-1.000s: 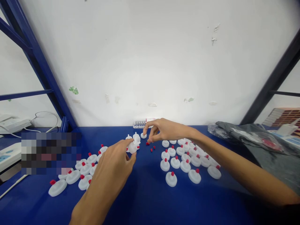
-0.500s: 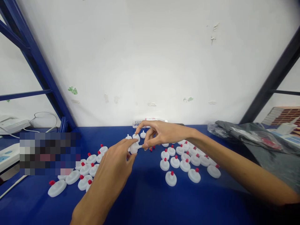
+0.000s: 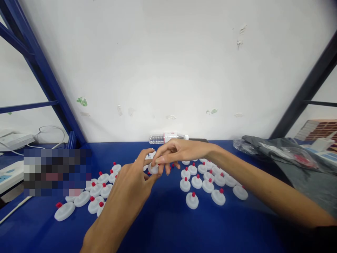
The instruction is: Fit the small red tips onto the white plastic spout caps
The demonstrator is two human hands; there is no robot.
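Observation:
Between both hands, near the middle of the blue table, is a white round lid (image 3: 153, 169) with a bit of red at its spout. My left hand (image 3: 135, 175) grips the lid by its edge between thumb and fingers. The fingertips of my right hand (image 3: 172, 154) pinch at the spout end and cover most of the red piece. White lids without red tips (image 3: 151, 153) stand just behind the hands, partly hidden. A few loose red caps (image 3: 173, 165) lie beneath my right hand.
Red-tipped white lids spread over the table (image 3: 163, 225) at left (image 3: 81, 199) and right (image 3: 192, 200). A clear bottle (image 3: 170, 136) lies along the wall. Grey bags (image 3: 279, 151) are at right, a power strip (image 3: 12, 174) at left, and blue frame posts rise at both sides.
My right hand has moved slightly left and closed in over the lid's spout, where red now shows. The held lid has turned and shifted slightly right. More of the bottle is visible.

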